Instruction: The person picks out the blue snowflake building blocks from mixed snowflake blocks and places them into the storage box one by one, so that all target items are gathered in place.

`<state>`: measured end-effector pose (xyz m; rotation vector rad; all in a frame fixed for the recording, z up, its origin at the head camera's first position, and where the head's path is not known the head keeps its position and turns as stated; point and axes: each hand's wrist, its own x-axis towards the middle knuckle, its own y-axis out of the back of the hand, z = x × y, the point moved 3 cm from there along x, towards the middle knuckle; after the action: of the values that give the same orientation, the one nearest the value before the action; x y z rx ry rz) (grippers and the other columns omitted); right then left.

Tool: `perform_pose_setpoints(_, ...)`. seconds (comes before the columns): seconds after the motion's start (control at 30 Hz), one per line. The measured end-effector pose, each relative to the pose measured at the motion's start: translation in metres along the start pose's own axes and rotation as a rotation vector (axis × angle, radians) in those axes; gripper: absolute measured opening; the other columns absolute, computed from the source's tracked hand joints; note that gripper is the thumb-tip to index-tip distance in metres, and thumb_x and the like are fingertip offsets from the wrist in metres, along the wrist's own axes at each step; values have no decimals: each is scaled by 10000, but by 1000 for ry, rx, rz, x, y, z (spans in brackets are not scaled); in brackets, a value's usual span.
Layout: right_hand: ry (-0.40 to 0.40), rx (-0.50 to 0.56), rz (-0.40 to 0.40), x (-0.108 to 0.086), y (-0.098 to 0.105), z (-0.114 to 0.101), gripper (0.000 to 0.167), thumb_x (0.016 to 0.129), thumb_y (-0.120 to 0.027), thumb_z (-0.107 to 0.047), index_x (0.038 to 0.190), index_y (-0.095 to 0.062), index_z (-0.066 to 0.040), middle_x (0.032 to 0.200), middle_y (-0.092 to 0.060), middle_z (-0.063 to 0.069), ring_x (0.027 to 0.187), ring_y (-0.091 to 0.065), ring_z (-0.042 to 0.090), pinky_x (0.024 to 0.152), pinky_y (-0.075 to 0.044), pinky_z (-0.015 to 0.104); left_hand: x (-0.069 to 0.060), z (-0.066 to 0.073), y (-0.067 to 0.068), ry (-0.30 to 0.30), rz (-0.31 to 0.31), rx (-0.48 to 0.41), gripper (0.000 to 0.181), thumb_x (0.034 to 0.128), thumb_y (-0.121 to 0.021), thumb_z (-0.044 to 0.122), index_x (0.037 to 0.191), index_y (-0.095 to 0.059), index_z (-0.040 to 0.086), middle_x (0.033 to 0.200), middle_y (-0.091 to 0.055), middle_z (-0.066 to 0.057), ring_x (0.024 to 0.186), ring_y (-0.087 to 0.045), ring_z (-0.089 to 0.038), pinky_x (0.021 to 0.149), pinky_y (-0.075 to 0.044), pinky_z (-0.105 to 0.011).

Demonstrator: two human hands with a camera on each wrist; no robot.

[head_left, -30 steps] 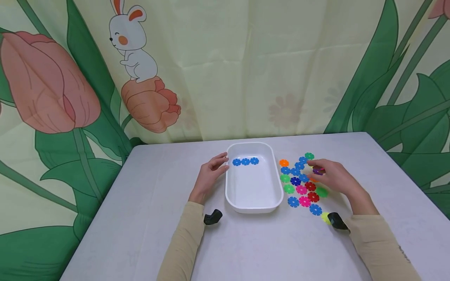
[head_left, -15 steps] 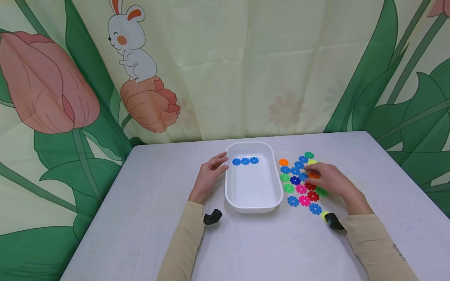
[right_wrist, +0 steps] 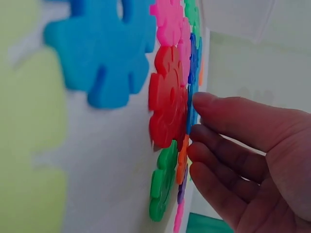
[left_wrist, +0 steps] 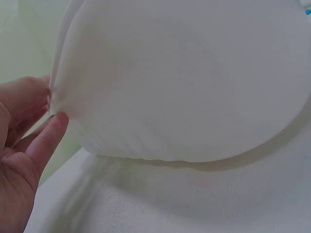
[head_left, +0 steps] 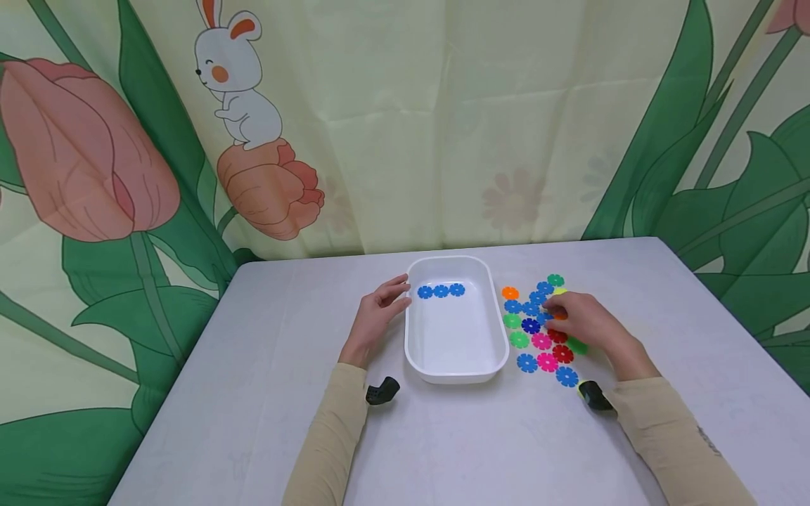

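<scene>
- Right hand has edged left to blue flower piece beside tray; can't tell if pinched.
- Likely mid-pick; tray row unchanged.
- Left hand touches tray, loose.

The head camera stands back from the white tray, above its near side, facing forward and down, so the curtain behind the tray fills the upper half. Down by the tray's left near side, the left wrist camera looks in so close that white wall takes most of its view; it shares with the head view the left hand at that wall. The right wrist camera peers low across the flower-shaped discs right of the tray, tipped so the table runs upright; it shares with the head view those discs and the right hand.
</scene>
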<state>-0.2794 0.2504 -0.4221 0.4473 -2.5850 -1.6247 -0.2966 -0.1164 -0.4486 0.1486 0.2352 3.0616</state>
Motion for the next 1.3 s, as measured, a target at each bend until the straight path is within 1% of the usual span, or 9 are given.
perform_pose_setpoints(0.2, -4, -9, -5, 3, 0, 0, 425, 826, -780, -124, 1181, -641, 62, 1087, -646, 222, 1042, -580, 398, 864, -550, 487, 0, -1, 0, -18, -5, -2, 332, 918, -690, 157, 1226, -671, 34, 1396, -540, 87, 1327, -471, -162, 1090, -392, -349)
perform_pose_setpoints(0.47, 10, 1, -12, 2, 0, -2, 372, 829, -767, -86, 1165, -662, 35, 1028, -629, 170, 968, -597, 333, 797, -578, 413, 1, -2, 0, -4, -5, -10, 331, 912, -699, 167, 1222, -677, 51, 1378, -545, 125, 1317, -474, -127, 1092, -390, -336)
perform_pose_setpoints(0.67, 25, -8, -11, 1, 0, -5, 355, 827, -762, -61, 1160, -677, 30, 1038, -592, 192, 971, -580, 343, 775, -583, 392, 0, -2, 1, -3, -1, -7, 317, 913, -700, 186, 1210, -688, 74, 1374, -547, 132, 1317, -476, -126, 1089, -393, -336)
perform_pose_setpoints(0.77, 31, -27, -9, 0, 1, -7, 367, 826, -765, -68, 1166, -675, 36, 1042, -589, 196, 968, -576, 338, 766, -584, 383, 0, -2, 1, -5, 0, -9, 315, 914, -700, 182, 1210, -689, 75, 1374, -548, 130, 1311, -482, -124, 1085, -396, -328)
perform_pose_setpoints(1.03, 27, -52, -32, 0, 1, -6, 432, 817, -790, -143, 1182, -662, 49, 934, -572, 124, 840, -536, 229, 661, -538, 285, -1, -1, 1, 2, 2, -7, 327, 913, -702, 198, 1218, -685, 81, 1371, -543, 149, 1315, -474, -118, 1084, -398, -337)
perform_pose_setpoints(1.13, 32, -53, -36, 0, 0, -6, 447, 810, -798, -161, 1183, -660, 44, 935, -587, 118, 855, -548, 235, 675, -550, 299, -1, -1, 1, 6, 3, -5, 327, 914, -700, 199, 1219, -685, 83, 1360, -544, 165, 1309, -473, -103, 1085, -396, -331)
perform_pose_setpoints(1.3, 30, -49, -39, 0, 1, -5, 434, 807, -804, -177, 1162, -671, 33, 982, -613, 155, 917, -578, 295, 722, -575, 358, -1, -1, 1, -4, -2, -9, 331, 917, -695, 180, 1225, -677, 60, 1376, -541, 138, 1321, -469, -127, 1091, -391, -344)
